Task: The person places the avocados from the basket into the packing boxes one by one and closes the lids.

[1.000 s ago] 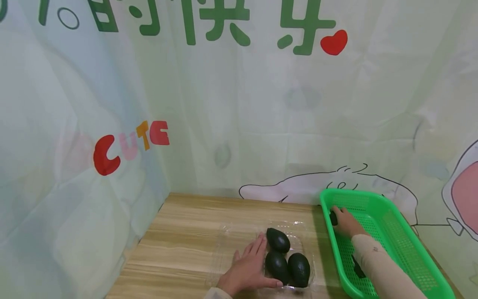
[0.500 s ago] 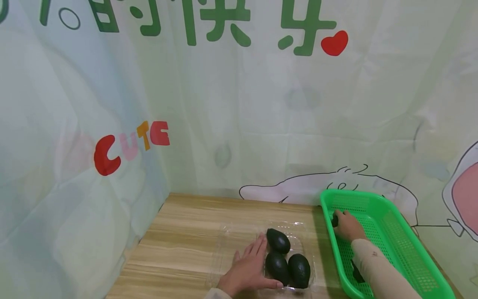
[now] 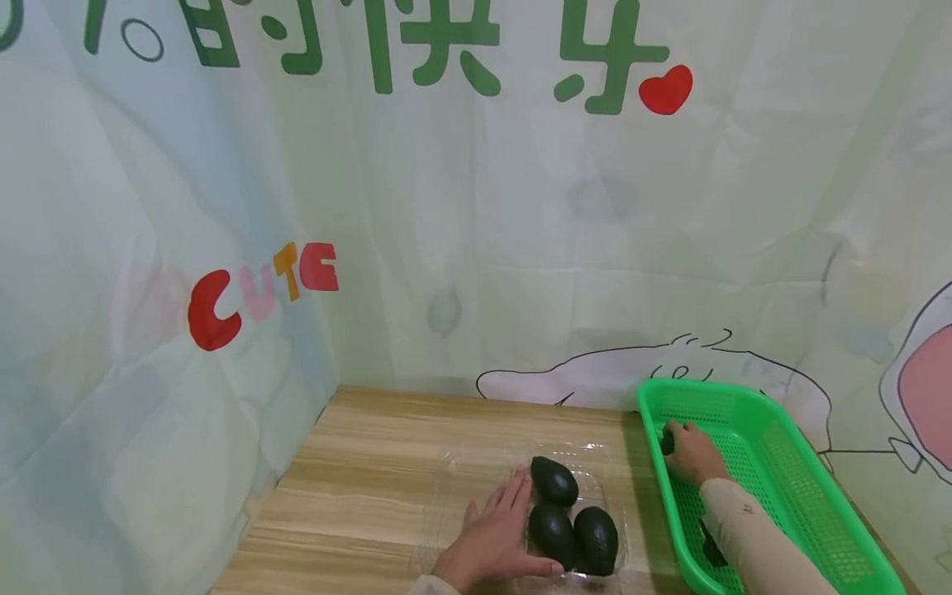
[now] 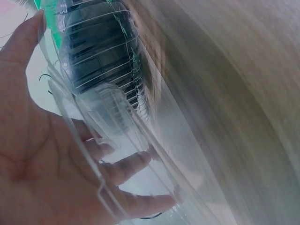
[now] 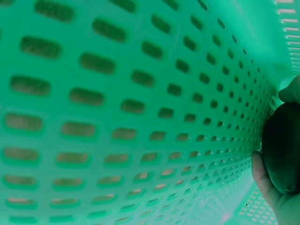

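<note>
1. Avocado (image 5: 282, 147) sits inside the basket (image 3: 811, 512), against its left wall towards the far end; the right hand (image 3: 697, 454) has finger and thumb curled round it.
2. Left of the basket, the clear box (image 3: 592, 487) lies open with three more avocados (image 3: 596, 540) bunched inside.
3. On the box's side away from the basket rests the left hand (image 3: 491, 537), fingers straight, probably steadying it.
4. Step in hand, I judge: picking from basket to box, grasp made, lift not yet.
5. Next calls for raising it over the basket's left wall, then lowering it into the box's gap nearest the basket's far end.
</note>
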Tool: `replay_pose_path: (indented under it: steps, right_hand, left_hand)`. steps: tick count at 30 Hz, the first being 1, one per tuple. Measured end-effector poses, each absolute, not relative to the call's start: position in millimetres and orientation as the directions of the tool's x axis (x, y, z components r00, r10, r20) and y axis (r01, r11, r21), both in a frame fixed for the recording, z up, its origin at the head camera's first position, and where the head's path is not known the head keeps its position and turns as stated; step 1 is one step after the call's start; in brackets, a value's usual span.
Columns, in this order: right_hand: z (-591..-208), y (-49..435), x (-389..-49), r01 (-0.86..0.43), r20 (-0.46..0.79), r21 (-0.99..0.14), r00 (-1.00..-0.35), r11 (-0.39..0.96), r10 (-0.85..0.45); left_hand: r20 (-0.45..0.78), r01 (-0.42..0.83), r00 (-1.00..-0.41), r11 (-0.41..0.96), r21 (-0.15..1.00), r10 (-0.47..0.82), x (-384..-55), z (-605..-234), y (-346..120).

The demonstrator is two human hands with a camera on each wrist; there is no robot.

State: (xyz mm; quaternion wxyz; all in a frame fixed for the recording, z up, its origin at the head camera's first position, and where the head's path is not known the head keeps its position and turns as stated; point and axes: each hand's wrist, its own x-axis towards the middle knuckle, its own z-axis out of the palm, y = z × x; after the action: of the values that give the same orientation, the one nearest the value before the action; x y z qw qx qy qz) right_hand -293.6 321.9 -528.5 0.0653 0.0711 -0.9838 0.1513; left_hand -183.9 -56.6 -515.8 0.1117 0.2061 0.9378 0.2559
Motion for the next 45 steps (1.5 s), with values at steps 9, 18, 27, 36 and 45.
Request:
replay_pose_path:
  steps: [9,18,27,36,45]
  right_hand:
    - [-526,323,-286,-0.150,0.134,-0.305,-0.984,0.940,-0.113]
    - [-524,328,-284,-0.106,0.091,-0.306,-0.993,0.946,-0.081]
    - [-511,332,-283,-0.096,0.090,-0.346,-0.994,0.933,-0.069]
    - [-486,328,-271,-0.104,0.112,-0.401,-0.992,0.910,-0.064]
    - [-467,318,-255,-0.132,0.177,-0.418,-0.982,0.899,-0.062]
  left_hand:
    - [-0.095,0.340,-0.887,0.778,0.528,0.452,-182,-517,-56]
    - [-0.110,0.330,-0.886,0.779,0.534,0.451,-183,-517,-55]
    - [-0.097,0.340,-0.886,0.777,0.529,0.454,-185,-515,-57]
    - [-0.087,0.353,-0.882,0.772,0.528,0.463,-184,-516,-58]
    - [-0.090,0.354,-0.882,0.776,0.522,0.462,-183,-514,-56]
